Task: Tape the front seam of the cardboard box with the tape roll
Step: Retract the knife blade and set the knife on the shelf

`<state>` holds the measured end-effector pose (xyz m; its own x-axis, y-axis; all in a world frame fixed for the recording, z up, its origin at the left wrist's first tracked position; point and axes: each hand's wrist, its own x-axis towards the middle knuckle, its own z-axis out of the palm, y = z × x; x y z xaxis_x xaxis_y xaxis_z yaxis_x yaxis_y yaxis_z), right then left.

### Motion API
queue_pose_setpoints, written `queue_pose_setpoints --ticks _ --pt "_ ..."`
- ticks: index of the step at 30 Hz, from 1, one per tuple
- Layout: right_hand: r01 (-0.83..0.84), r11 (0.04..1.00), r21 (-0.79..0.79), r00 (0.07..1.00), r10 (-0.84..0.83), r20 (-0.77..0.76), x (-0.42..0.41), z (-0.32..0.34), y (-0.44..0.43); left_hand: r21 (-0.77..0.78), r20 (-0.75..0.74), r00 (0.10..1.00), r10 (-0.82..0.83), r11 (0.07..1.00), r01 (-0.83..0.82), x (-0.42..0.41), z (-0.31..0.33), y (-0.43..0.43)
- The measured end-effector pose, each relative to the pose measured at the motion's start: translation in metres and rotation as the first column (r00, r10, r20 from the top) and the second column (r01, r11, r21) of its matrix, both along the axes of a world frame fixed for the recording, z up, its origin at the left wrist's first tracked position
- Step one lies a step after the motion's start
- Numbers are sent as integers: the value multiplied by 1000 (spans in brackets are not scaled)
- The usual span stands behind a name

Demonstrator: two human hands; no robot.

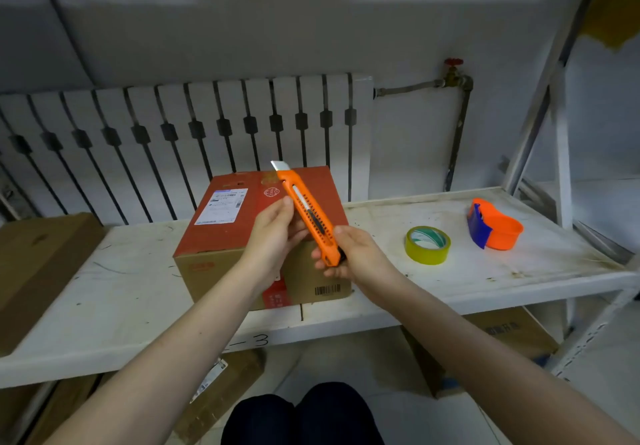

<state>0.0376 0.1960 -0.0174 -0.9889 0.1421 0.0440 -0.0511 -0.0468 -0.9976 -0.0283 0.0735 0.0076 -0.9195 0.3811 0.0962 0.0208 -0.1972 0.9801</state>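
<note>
A cardboard box (221, 237) with a red top and a white shipping label stands on the white shelf (121, 292) in front of me. I hold an orange utility knife (304, 212) above the box, its blade out and pointing up and away. My right hand (349, 254) grips the knife's lower end. My left hand (277, 233) pinches its middle from the left. The yellowish tape roll (428, 245) lies flat on the shelf, right of the box, untouched.
An orange and blue tape dispenser (493, 225) lies right of the roll. A flat brown carton (38, 264) rests at the shelf's left end. A radiator (194, 140) stands behind. More cartons (498, 334) sit under the shelf. A white rack post (561, 154) rises at right.
</note>
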Motion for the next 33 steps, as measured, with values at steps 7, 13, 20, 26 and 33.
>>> queue_pose_setpoints --ticks 7,13,20,26,33 --pt "-56 998 25 998 56 6 10 4 -31 54 17 998 -57 997 56 13 3 -17" --pt "108 994 -13 994 -108 -25 12 -4 -52 -10 -17 992 -128 992 128 19 3 -27" --pt "2 1000 -28 1000 -3 -31 11 -3 -61 35 96 991 -89 996 86 18 -1 -33" --pt "-154 986 -60 988 153 -13 8 -5 -56 80 157 985 -76 995 64 18 -4 -36" --pt "-258 943 -208 966 252 -53 4 -13 -56 125 187 978 -89 990 66 14 -4 -36"
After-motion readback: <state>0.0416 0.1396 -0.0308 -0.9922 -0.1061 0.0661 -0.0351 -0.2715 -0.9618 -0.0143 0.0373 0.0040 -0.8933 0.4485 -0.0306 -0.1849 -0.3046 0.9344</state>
